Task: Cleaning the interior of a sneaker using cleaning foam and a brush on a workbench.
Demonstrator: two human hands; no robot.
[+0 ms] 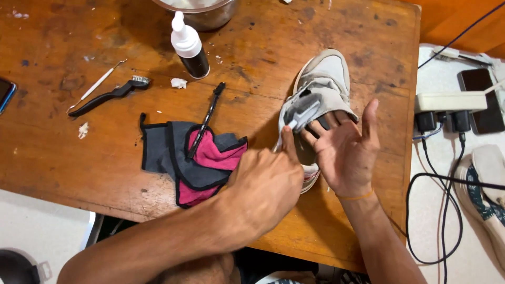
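— Where is the shoe?

— The grey sneaker (327,79) lies on the wooden worktop (263,63), near its right edge, toe pointing away from you. Your left hand (265,186) is closed around a small grey brush (302,111) and presses it against the side of the shoe. Your right hand (344,152) is open, palm up, with its fingers tucked into the mouth of the shoe.

— Is the shoe heavy?

— It looks light. You can likely lift it with one hand. The top looks like soft cloth, so it will bend and squash if you push hard. The sole (310,176) looks like rubber and is the stiff part.

— So where do I hold it?

— Hold it by the sole, or keep your fingers inside the opening like now, so the soft wall has something firm behind it. Don't pinch the tongue; it will just flop.

— Will it slip?

— Dry cloth grips well. If it gets wet from the little squeeze bottle (188,46), it may get slippery, so hold tighter then.

— What else is close?

— A grey and pink cloth (205,163) lies just left of your left hand, with a thin black tool (205,120) resting on it.
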